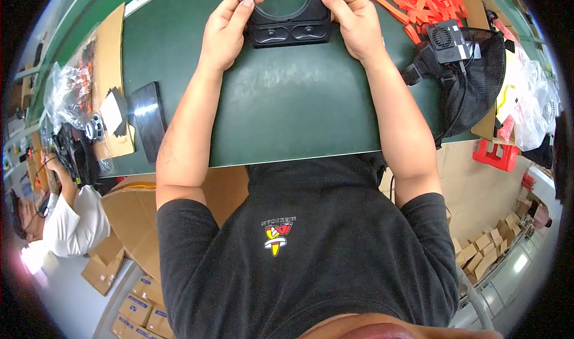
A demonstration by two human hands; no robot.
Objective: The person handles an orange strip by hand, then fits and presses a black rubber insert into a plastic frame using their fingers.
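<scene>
Black frame point(289, 24) (hands point(226, 33) point(357, 23) gripping) seemingly lengthwise forward.

2 hands point(226, 34) on 1 black frame point(289, 33) – plus 1 phone point(148, 119).

The desk point(299, 112) is deep green, the frame point(291, 33) on it black. Bright orange-red strips point(418, 4); a plain black shirt point(311, 279) bearing a small logo point(275, 238) (red, yellow and white, under pale lettering). The cardboard point(107, 82) is tan, the stool point(495, 155) red.
</scene>
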